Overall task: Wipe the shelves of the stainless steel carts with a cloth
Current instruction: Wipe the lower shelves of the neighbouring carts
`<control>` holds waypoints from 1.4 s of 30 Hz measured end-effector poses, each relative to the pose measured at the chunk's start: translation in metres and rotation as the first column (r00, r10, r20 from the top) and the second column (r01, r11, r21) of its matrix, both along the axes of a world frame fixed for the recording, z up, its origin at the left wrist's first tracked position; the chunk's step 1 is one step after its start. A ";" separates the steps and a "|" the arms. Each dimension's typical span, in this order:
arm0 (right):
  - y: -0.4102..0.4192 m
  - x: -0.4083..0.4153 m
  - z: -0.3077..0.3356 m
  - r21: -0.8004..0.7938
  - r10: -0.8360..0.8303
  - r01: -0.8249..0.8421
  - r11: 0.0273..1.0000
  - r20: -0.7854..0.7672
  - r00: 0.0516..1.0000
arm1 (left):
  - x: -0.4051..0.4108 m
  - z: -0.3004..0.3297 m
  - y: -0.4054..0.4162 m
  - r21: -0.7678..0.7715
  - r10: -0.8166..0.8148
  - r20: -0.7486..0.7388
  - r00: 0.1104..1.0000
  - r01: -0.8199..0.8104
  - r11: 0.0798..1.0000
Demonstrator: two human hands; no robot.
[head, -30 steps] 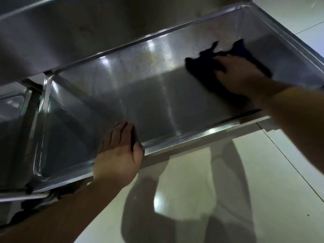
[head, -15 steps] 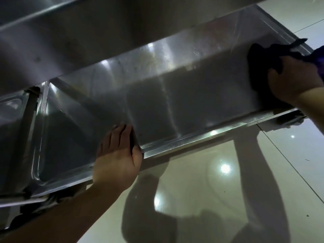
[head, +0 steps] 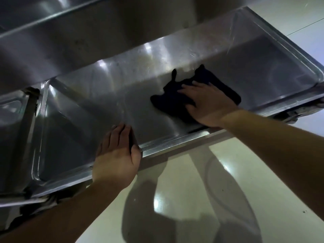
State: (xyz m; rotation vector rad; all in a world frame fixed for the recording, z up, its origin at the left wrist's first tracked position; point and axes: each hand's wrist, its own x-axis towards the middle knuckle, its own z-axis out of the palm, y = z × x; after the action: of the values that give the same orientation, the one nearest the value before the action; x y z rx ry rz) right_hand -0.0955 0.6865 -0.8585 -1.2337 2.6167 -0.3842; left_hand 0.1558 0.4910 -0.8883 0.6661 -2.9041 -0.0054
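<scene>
At far left we see part of a second steel cart (head: 12, 120), standing just beside the one being cleaned. Next comes the lower shelf (head: 91, 109) of the stainless steel cart, a shallow tray with a raised rim, lying beneath an upper shelf (head: 70, 41) that fills the top of the view. The left hand (head: 116, 155) rests on the shelf's near rim, fingers straight and together, thumb along the edge, holding nothing. Further right, the dark cloth (head: 168, 99) lies crumpled on the shelf floor (roughly mid-shelf, nearer the front rim), and the right hand (head: 208, 104) presses it flat with fingers spread, not curled around it. Below, the glossy pale tiled floor (head: 192, 199) shows shadows of both arms.
</scene>
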 end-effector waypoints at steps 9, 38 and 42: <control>0.102 -0.137 0.002 -0.045 -0.542 0.541 0.840 -0.016 0.840 | 0.001 0.004 0.001 0.011 0.015 0.024 1.000 -0.015 1.000; 0.081 -0.003 0.007 -0.006 -0.378 0.378 0.926 -0.043 0.925 | -0.001 0.005 0.002 0.014 -0.009 -0.003 1.000 0.009 1.000; 0.148 -0.075 0.012 0.083 -0.624 0.631 0.771 -0.096 0.775 | -0.002 0.004 0.002 0.011 0.002 -0.007 1.000 -0.002 1.000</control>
State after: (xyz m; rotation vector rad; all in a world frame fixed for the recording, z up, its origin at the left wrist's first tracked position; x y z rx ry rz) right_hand -0.1702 0.8340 -0.8461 -0.2905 3.0001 -0.2964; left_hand 0.1539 0.4927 -0.8839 0.6696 -2.8991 -0.0232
